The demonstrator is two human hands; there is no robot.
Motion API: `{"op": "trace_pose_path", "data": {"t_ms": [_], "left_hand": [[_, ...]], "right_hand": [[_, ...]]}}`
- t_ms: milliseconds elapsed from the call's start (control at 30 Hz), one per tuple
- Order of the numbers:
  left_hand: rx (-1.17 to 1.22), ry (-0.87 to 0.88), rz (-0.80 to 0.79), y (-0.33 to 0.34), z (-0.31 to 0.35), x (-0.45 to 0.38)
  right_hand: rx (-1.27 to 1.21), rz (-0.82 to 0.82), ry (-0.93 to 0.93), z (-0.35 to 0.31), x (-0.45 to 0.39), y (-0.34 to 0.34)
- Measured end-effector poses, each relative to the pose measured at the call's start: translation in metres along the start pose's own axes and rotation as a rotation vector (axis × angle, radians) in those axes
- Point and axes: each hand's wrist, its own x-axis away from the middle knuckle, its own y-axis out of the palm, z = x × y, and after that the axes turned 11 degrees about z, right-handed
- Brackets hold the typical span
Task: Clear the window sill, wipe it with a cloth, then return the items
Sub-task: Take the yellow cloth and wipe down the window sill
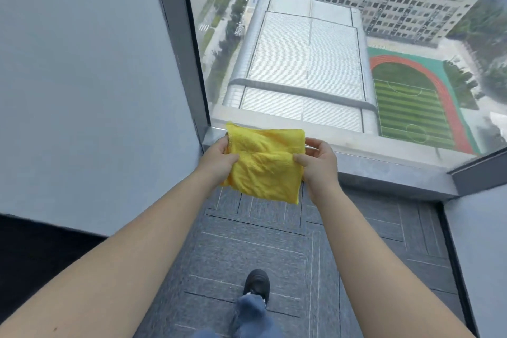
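Observation:
A folded yellow cloth (264, 163) hangs in the air in front of me, just short of the window sill. My left hand (219, 159) grips its left edge, thumb on the front. My right hand (318, 160) pinches its right edge. The grey window sill (384, 166) runs low along the bottom of the big window pane, from the left corner off to the right. No items show on the stretch of sill in view.
A grey wall (96, 77) and dark window frame (181, 44) stand on the left. Another frame and wall section (482, 200) close in on the right. Grey patterned carpet (274, 241) covers the floor, with my shoe (256, 282) on it.

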Motion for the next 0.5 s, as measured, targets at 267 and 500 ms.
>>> {"op": "trace_pose_path", "data": {"t_ms": [267,500], "left_hand": [[-0.044,-0.072,-0.023,0.028,-0.021,-0.15],[-0.101,-0.092,-0.058,0.062,-0.073,-0.287]], "right_hand": [[0.052,0.038,0.061,0.019,-0.127,0.077],[0.029,0.098,0.065,0.079,-0.244,0.14]]}}
